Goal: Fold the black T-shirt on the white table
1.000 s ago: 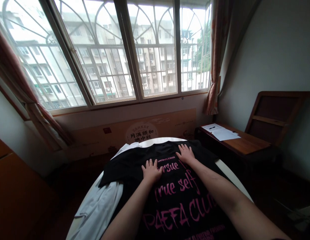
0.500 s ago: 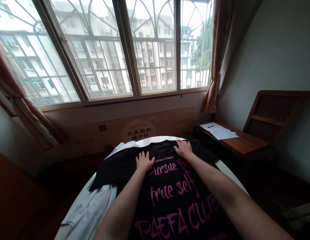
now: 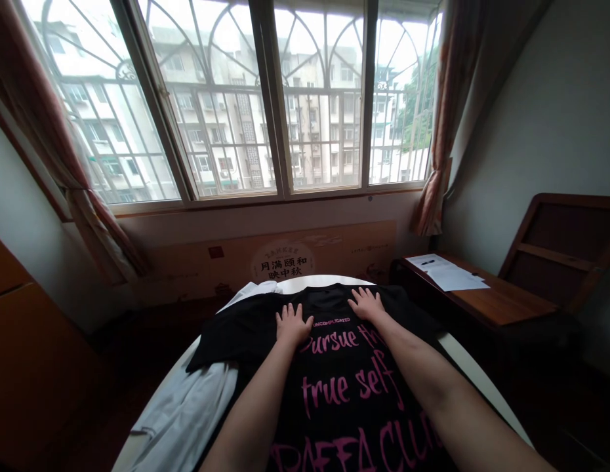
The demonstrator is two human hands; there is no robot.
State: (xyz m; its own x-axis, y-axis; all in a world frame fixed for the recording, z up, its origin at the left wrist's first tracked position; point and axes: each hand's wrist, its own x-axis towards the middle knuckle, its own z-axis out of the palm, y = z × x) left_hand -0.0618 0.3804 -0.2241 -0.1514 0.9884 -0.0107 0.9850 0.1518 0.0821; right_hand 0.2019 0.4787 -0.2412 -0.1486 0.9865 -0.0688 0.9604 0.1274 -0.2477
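A black T-shirt (image 3: 334,419) with pink lettering lies spread out, its collar toward the window. My left hand (image 3: 293,325) rests flat on it, fingers spread, just left of the top line of print. On the other side of the collar, my right hand (image 3: 366,304) presses flat on the cloth near the shoulder, its fingers apart. Neither hand grips the fabric. Under the shirt's left sleeve, a white garment (image 3: 187,410) lies on the round white table (image 3: 329,280) and shows along the left side.
Beyond the table stands an orange-brown printed panel (image 3: 226,262) below a barred window (image 3: 325,118). To the right is a wooden bench (image 3: 511,308) with white papers (image 3: 452,276) and a pen on it. Curtains (image 3: 435,190) hang at both sides.
The view has shifted, so the whole scene sits a little further right and lower. My right hand has slid slightly nearer to me on the shirt; both hands stay flat.
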